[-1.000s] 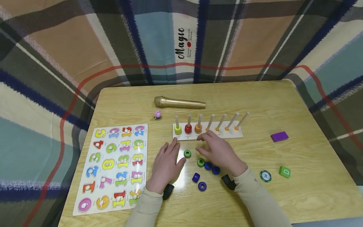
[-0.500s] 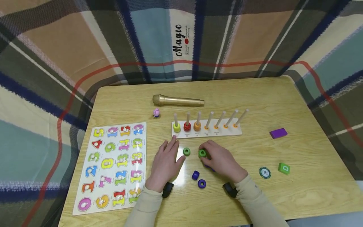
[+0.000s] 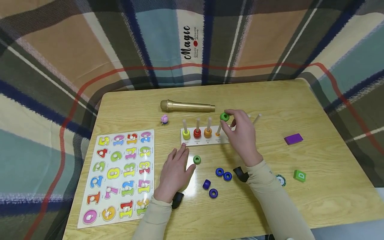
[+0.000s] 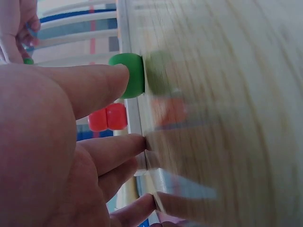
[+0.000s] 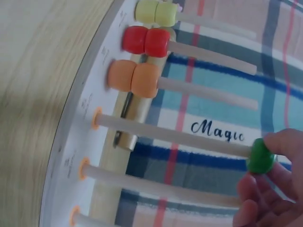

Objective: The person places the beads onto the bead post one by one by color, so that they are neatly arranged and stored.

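At the tip of the fourth peg (image 3: 220, 128), my right hand (image 3: 241, 135) pinches a green ring (image 3: 224, 116) between thumb and fingertips; the right wrist view shows the ring (image 5: 260, 156) right at the peg's end, though I cannot tell whether the hole is on yet. I judge this the threading step: the next move calls for lining the hole with the tilted peg and sliding the ring down along its slant, not straight down.

My left hand (image 3: 176, 171) lies flat on the counter (image 3: 300, 100), fingers relaxed and gripping nothing, its fingertips at the peg board (image 3: 192, 141) front edge. A second green ring (image 3: 197, 159) sits just at 3 o'clock of that hand.

Pegs at 9 o'clock of mine carry orange (image 3: 208, 133), red (image 3: 197, 133) and yellow (image 3: 186, 134) rings; the bare pegs at 3 o'clock stand close, so my fingers have little side room. Blue rings (image 3: 223, 174) lie at 6 o'clock, clear of the path. A microphone (image 3: 187, 106) lies behind the board at 12 o'clock. The counter's far edge is well apart.
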The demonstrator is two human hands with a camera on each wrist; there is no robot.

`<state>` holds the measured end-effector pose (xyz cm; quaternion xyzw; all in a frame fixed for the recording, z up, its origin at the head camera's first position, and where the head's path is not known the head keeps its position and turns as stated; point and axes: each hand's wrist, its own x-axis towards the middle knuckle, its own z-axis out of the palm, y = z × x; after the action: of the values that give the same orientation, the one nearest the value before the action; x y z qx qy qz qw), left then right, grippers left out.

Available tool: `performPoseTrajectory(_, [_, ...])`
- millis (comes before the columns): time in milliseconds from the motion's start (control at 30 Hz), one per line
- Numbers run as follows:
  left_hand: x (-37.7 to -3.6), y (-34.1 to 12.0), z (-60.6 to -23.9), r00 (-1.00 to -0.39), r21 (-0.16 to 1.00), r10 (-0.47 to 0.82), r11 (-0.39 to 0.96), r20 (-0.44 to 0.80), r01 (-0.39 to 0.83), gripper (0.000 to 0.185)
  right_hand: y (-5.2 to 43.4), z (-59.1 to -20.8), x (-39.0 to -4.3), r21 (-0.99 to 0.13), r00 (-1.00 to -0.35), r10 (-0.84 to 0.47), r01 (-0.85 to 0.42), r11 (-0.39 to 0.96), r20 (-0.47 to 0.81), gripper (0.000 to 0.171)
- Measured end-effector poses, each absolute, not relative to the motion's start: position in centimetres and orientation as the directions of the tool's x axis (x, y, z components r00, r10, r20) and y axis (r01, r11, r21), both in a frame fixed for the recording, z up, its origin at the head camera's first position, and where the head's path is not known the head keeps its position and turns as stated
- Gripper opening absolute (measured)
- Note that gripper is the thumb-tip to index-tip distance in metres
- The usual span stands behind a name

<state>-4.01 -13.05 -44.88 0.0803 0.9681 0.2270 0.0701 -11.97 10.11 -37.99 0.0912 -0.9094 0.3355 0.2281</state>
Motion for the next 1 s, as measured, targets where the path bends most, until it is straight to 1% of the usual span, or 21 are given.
performPoseTrajectory(100, [-4.0,-12.9,-44.8,-0.976,0.455,0.192,0.882,-0.102,0.126,0.066,9.9,-37.9,-12.2,-0.547,-0.887,-0.018,-0.3,0.781,0.461,0.034])
performPoseTrajectory(267, [-4.0,-12.8,-44.7,-0.976,0.456,0.19,0.882,-0.106,0.122,0.066,10.0,-37.8,-11.9,-0.546,-0.888,-0.006,-0.288,0.787,0.46,0.035])
performPoseTrajectory(367, [-3.9,-12.8,-44.7,-0.977,0.454,0.186,0.883,-0.105,0.12,0.066,10.2,-37.7,-11.7,-0.549,-0.878,-0.005,-0.304,0.779,0.479,0.034])
performPoseTrajectory(467, [-4.0,-12.8,-44.7,-0.976,0.45,0.184,0.885,-0.113,0.114,0.066,10.2,-37.7,-11.5,-0.547,-0.864,-0.024,-0.34,0.765,0.504,0.028])
performPoseTrajectory(533, [-3.9,-12.8,-44.8,-0.976,0.447,0.184,0.887,-0.115,0.115,0.066,10.1,-37.9,-11.1,-0.528,-0.865,-0.085,-0.378,0.761,0.495,0.025])
performPoseTrajectory(567, [-3.9,-12.8,-44.7,-0.976,0.445,0.185,0.888,-0.116,0.116,0.067,9.9,-38.2,-10.9,-0.508,-0.866,-0.142,-0.405,0.76,0.479,0.024])
performPoseTrajectory(633, [-4.0,-12.9,-44.8,-0.976,0.441,0.185,0.89,-0.118,0.116,0.067,9.5,-39.1,-10.3,-0.441,-0.861,-0.302,-0.477,0.761,0.41,0.026])
performPoseTrajectory(667, [-4.0,-12.9,-44.8,-0.975,0.438,0.185,0.892,-0.12,0.116,0.067,9.2,-39.8,-10.0,-0.404,-0.85,-0.392,-0.515,0.756,0.351,0.028])
performPoseTrajectory(733, [-4.0,-12.9,-44.7,-0.975,0.433,0.185,0.894,-0.119,0.117,0.067,8.5,-40.9,-9.4,-0.35,-0.803,-0.555,-0.594,0.724,0.217,0.036])
performPoseTrajectory(800, [-4.1,-12.9,-44.7,-0.976,0.429,0.185,0.895,-0.116,0.119,0.066,7.8,-42.0,-8.9,-0.32,-0.746,-0.657,-0.653,0.686,0.114,0.04])
performPoseTrajectory(867, [-4.1,-12.9,-44.7,-0.976,0.427,0.186,0.896,-0.115,0.121,0.066,7.2,-42.6,-8.6,-0.316,-0.712,-0.7,-0.678,0.663,0.058,0.04])
performPoseTrajectory(900, [-4.1,-12.9,-44.7,-0.976,0.429,0.186,0.895,-0.113,0.121,0.066,6.9,-42.9,-8.5,-0.314,-0.705,-0.708,-0.684,0.659,0.05,0.039])
performPoseTrajectory(1000, [-4.1,-12.9,-44.7,-0.976,0.432,0.185,0.894,-0.115,0.119,0.065,6.6,-43.4,-8.3,-0.307,-0.71,-0.703,-0.679,0.667,0.044,0.032])
